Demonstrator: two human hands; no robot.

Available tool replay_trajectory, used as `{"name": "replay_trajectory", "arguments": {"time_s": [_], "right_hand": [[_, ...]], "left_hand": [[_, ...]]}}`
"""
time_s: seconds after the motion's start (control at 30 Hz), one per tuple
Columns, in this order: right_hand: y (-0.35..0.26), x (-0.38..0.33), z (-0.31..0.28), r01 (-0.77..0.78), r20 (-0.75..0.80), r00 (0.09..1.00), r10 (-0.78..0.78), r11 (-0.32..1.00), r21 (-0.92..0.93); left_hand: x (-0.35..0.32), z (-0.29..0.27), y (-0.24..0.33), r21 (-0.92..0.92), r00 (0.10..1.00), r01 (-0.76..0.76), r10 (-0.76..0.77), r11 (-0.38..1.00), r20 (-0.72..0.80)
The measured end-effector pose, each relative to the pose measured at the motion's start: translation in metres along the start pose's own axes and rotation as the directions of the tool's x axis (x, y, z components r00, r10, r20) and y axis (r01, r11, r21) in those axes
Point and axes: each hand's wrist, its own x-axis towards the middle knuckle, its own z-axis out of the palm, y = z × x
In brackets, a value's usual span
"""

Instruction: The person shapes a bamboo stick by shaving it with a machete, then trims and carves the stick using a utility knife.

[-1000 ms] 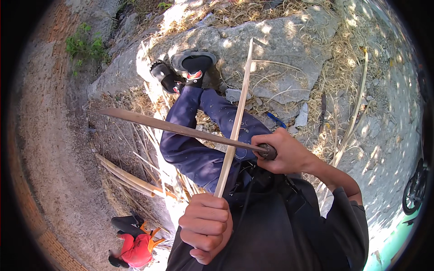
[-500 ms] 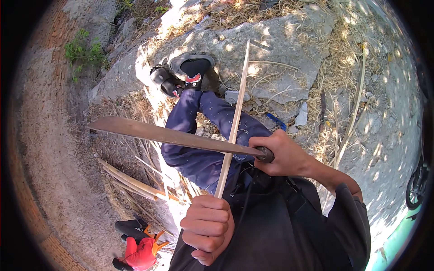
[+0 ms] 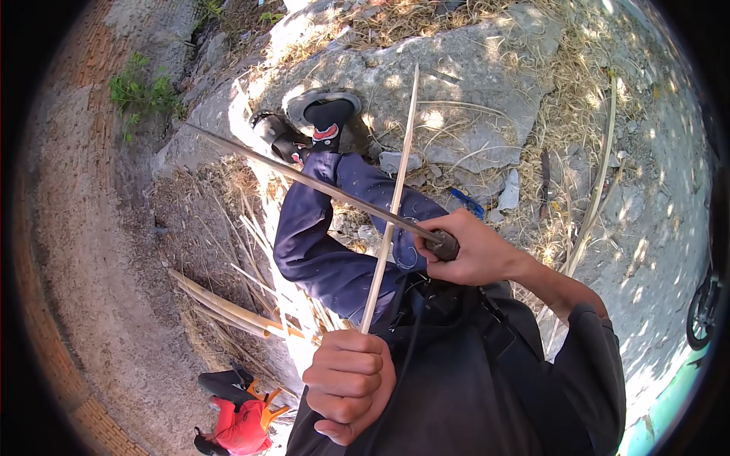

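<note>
My left hand, low in the middle of the head view, is closed in a fist around the near end of a long, pale split-bamboo strip. The strip points away from me over my right thigh and tapers to a thin far tip. The fingers of my right hand wrap round the dark handle of a machete. Its long brown blade reaches to the far left, turned nearly edge-on. Close to the handle, the blade crosses over the strip and seems to touch it.
Bamboo lengths and loose strips lie to my left. A big flat rock with dry shavings lies beyond my shoes. A blue scrap is right of my knee. At lower left a person in red sits on an orange chair.
The machete's tip has swung away from me, and its blade has rolled from showing its broad side to nearly edge-on. My right hand has shifted slightly farther out; my left hand has hardly moved.
</note>
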Motion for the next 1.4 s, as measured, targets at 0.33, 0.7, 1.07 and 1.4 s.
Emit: {"name": "replay_trajectory", "arguments": {"time_s": [0.33, 0.7, 1.07, 1.4], "right_hand": [[-0.011, -0.002, -0.012, -0.061, 0.148, 0.987, 0.053, 0.997, 0.050], [-0.024, 0.002, -0.010, 0.015, 0.105, 0.994, -0.011, 0.999, -0.030], [-0.035, -0.003, -0.002, 0.070, 0.011, 0.998, -0.070, 0.994, -0.085], [-0.041, -0.004, -0.005, 0.031, 0.035, 0.999, -0.025, 0.980, -0.198]], "left_hand": [[-0.002, 0.000, -0.001, -0.007, 1.000, -0.019, 0.019, 1.000, 0.004], [0.005, -0.008, -0.001, 0.054, 0.994, -0.002, 0.008, 0.999, -0.107], [0.009, -0.008, -0.001, 0.099, 0.987, -0.010, 0.025, 0.995, -0.156], [0.007, -0.011, -0.002, 0.077, 0.989, -0.012, 0.023, 0.997, -0.145]]}}
